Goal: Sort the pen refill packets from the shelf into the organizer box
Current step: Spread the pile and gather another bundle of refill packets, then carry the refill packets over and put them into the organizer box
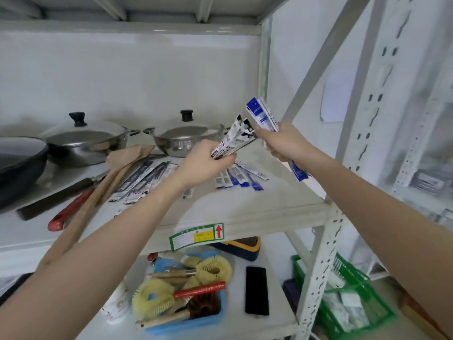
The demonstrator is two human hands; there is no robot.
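Pen refill packets, black-and-white printed (pixel 236 139): a fanned bunch gripped in the left hand (pixel 206 163), fingers curled round the lower ends, held above the middle of the upper shelf (pixel 269 204).

Pen refill packets, blue-and-white (pixel 263 115): a second bunch gripped in the right hand (pixel 285 142), fist closed round the middle, blue ends showing above and below the fist, near the right-hand upright (pixel 326 253) of the rack.

Loose packets, dark-printed (pixel 144 179): a row lying flat on the upper shelf, left of the left wrist, beside the wooden spatulas (pixel 122 165).

Loose packets, blue-tipped (pixel 241 176): a small spread lying flat on the shelf just below and between the two hands.

Other stock, upper shelf: two lidded steel pots (pixel 85 141) (pixel 183 138) at the back; a dark frying pan (pixel 17 163) at far left; a red-handled tool (pixel 71 209) and a dark-handled one (pixel 58 200) lying toward the front edge.

Shelf edge: a green-bordered label (pixel 196 235) with a red arrow.

Lower shelf: a blue tray (pixel 221 312) holding yellow round brushes (pixel 153 299) and a red-handled brush; a black phone (pixel 256 290) lying flat just to its right.

Floor, right of rack: a green plastic basket (pixel 382 317) containing white packets.
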